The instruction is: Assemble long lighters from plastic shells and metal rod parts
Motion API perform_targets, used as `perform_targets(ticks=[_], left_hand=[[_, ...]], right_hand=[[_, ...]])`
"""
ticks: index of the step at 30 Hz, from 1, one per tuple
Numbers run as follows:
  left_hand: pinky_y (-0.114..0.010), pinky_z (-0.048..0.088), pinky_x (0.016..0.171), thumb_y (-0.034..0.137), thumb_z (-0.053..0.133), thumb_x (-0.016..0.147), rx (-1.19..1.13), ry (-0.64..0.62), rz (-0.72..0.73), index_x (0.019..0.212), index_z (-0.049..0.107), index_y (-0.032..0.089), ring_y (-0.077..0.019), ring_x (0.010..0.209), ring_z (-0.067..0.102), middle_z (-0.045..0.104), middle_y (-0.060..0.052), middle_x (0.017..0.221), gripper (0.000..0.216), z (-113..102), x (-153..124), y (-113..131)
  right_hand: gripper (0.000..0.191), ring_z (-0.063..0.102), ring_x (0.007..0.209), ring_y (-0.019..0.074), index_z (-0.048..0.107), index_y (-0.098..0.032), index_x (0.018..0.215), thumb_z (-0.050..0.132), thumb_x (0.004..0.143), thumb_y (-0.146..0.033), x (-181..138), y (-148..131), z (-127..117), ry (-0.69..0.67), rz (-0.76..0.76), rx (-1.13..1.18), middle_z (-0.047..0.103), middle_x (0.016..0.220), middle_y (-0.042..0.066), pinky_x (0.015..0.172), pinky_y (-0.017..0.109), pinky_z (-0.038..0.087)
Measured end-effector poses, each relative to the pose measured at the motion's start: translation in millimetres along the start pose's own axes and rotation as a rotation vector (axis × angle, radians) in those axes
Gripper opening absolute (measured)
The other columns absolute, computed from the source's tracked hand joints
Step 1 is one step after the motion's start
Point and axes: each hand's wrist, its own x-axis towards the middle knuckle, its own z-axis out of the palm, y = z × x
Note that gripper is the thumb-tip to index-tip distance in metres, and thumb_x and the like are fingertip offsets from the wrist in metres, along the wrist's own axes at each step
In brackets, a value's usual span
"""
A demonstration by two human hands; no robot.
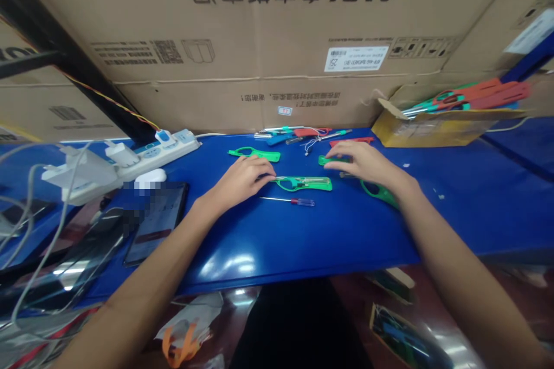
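My left hand (247, 180) is closed, thumb and fingertips pinching the narrow left end of an open green lighter casing (309, 183). Metal parts show inside that casing, which lies on the blue table. Just beyond my left hand lies another green casing half (268, 155). My right hand (361, 161) has its thumb and index finger closed around a small green plastic piece (322, 159), partly hidden by the fingers. Beneath the right wrist another green casing (381, 193) is partly covered. A screwdriver (303, 202) with a clear purple-red handle lies nearest the front.
At the back lie several loose lighter parts (283, 137) and a red casing (350, 142). A cardboard box (424, 130) of red and green lighters stands back right. To the left are a power strip (151, 155), a phone (162, 222) and cables. Large cartons (268, 23) wall the back.
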Motion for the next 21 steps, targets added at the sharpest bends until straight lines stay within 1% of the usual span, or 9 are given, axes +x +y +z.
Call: perform_targets(ticks=[3, 6, 11, 14, 17, 21], left_hand=[[-0.035, 0.049, 0.091, 0.030, 0.054, 0.102, -0.111, 0.011, -0.028, 0.100, 0.072, 0.021, -0.0208, 0.102, 0.067, 0.074, -0.005, 0.107, 0.020, 2.5, 1.3, -2.7], [-0.034, 0.051, 0.091, 0.028, 0.056, 0.100, -0.161, 0.011, -0.080, 0.097, 0.073, 0.022, -0.0207, 0.101, 0.068, 0.075, -0.004, 0.105, 0.018, 2.3, 2.6, -2.3], [-0.033, 0.052, 0.084, 0.028, 0.059, 0.098, -0.142, -0.012, -0.144, 0.096, 0.074, 0.024, -0.0202, 0.095, 0.070, 0.075, -0.002, 0.105, 0.016, -0.2, 2.7, 4.1], [-0.033, 0.052, 0.082, 0.032, 0.063, 0.096, -0.178, 0.017, -0.228, 0.094, 0.076, 0.026, -0.0204, 0.093, 0.070, 0.076, 0.000, 0.104, 0.015, 4.0, 3.0, 6.5], [-0.035, 0.052, 0.083, 0.034, 0.068, 0.092, -0.236, 0.054, -0.307, 0.093, 0.078, 0.027, -0.0216, 0.094, 0.070, 0.077, 0.000, 0.104, 0.012, 9.5, 3.9, 6.4], [-0.036, 0.051, 0.087, 0.036, 0.073, 0.089, -0.306, 0.025, -0.403, 0.091, 0.079, 0.030, -0.0226, 0.097, 0.070, 0.078, 0.002, 0.102, 0.010, 9.4, 4.0, 4.5]], right_hand=[[0.040, 0.065, 0.108, 0.0263, 0.074, -0.021, 0.113, 0.069, 0.090, -0.054, 3.6, -18.2, 10.4, -0.120, -0.100, 0.090, 0.071, 0.116, 0.009, 0.094, 0.040, 0.050], [0.041, 0.063, 0.113, 0.0275, 0.073, -0.023, 0.116, 0.071, 0.089, -0.054, 7.4, -31.2, 22.4, -0.210, -0.124, 0.086, 0.069, 0.120, 0.009, 0.094, 0.041, 0.050], [0.036, 0.063, 0.109, 0.0265, 0.072, -0.021, 0.116, 0.070, 0.091, -0.049, 8.8, -29.6, 31.8, -0.196, -0.102, 0.105, 0.068, 0.116, 0.008, 0.094, 0.041, 0.050], [0.035, 0.063, 0.106, 0.0252, 0.071, -0.021, 0.115, 0.070, 0.092, -0.047, 8.4, -26.6, 32.4, -0.197, -0.106, 0.154, 0.068, 0.113, 0.008, 0.091, 0.040, 0.050], [0.034, 0.063, 0.104, 0.0248, 0.071, -0.021, 0.114, 0.070, 0.092, -0.046, 9.1, -26.3, 32.1, -0.208, -0.112, 0.180, 0.068, 0.111, 0.008, 0.091, 0.040, 0.050], [0.034, 0.063, 0.105, 0.0248, 0.072, -0.019, 0.113, 0.071, 0.091, -0.045, 10.1, -26.1, 31.7, -0.205, -0.112, 0.220, 0.068, 0.111, 0.009, 0.093, 0.040, 0.050]])
